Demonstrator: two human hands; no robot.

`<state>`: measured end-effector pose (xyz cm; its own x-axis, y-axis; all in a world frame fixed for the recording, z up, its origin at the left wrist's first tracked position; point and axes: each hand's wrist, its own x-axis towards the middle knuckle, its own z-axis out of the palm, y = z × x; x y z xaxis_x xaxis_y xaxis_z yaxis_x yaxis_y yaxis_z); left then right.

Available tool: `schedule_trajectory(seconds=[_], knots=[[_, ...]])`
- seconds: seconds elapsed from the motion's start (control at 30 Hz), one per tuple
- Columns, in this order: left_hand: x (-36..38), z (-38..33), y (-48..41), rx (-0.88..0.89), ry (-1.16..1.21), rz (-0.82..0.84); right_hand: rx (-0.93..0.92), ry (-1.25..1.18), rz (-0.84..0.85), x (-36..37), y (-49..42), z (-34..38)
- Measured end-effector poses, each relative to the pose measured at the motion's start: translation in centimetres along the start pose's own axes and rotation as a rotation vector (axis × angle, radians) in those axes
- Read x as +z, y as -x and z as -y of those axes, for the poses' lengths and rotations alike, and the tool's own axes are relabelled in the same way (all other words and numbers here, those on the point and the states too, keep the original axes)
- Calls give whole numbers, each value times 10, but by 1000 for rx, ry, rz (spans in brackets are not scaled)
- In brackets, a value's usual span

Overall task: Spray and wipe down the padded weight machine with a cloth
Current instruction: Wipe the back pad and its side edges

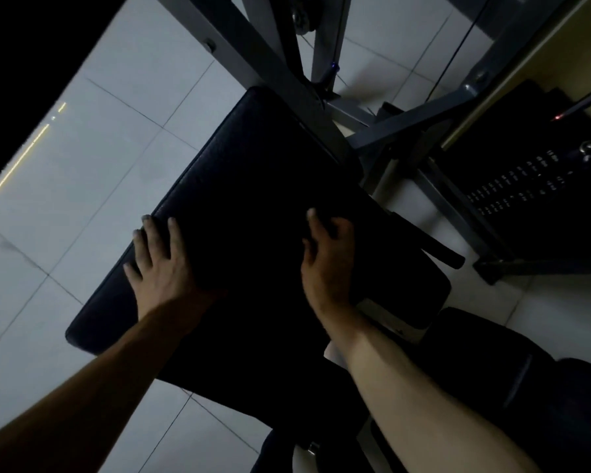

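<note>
The black padded cushion [253,199] of the weight machine fills the middle of the dim view, tilted from lower left to upper right. My left hand [157,257] lies flat on its left edge with the fingers spread and straight. My right hand [328,264] rests on the pad's right side with its fingers loosely bent; whether a dark cloth lies under it is too dark to tell. No spray bottle is in view.
Grey steel frame bars [253,39] cross above the pad. A black weight stack [522,186] with white numbers stands at the right. A black handle grip [447,254] sticks out beside the pad. A second dark pad [492,370] is at lower right. Pale floor tiles [82,158] lie at left.
</note>
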<state>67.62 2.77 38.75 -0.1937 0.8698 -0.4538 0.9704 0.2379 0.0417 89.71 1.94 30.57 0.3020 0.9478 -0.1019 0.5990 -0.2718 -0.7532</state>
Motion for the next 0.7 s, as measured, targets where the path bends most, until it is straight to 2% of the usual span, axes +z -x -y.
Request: schedule_trajectory(seconds=[0.07,0.13,0.2,0.23,0.27,0.33,0.4,0.5,0.57,0.67,0.7], knots=[[0,-2,0,-15,-7,-12,-229,-23,131,14,36,13],[0,-1,1,-20,-27,-41,-547,150,316,20,54,9],[-2,0,0,-12,-42,-54,-618,166,437,13,33,5],[-3,0,0,-7,-46,-43,-626,176,381,5,14,4],[-5,0,0,0,-52,-30,-612,216,280,-3,-8,3],[-7,2,-1,3,-61,-21,-423,184,84,-14,-52,-2],[-10,3,1,6,-66,-16,-189,124,-26,-14,-76,1],[-12,5,0,24,-72,-14,-59,39,-85,14,-56,30],[-13,7,-1,30,-99,-8,-173,8,27,33,-20,47],[-15,8,0,15,-139,-17,-622,178,306,37,11,48],[-15,8,1,14,-138,-23,-730,217,329,36,0,42]])
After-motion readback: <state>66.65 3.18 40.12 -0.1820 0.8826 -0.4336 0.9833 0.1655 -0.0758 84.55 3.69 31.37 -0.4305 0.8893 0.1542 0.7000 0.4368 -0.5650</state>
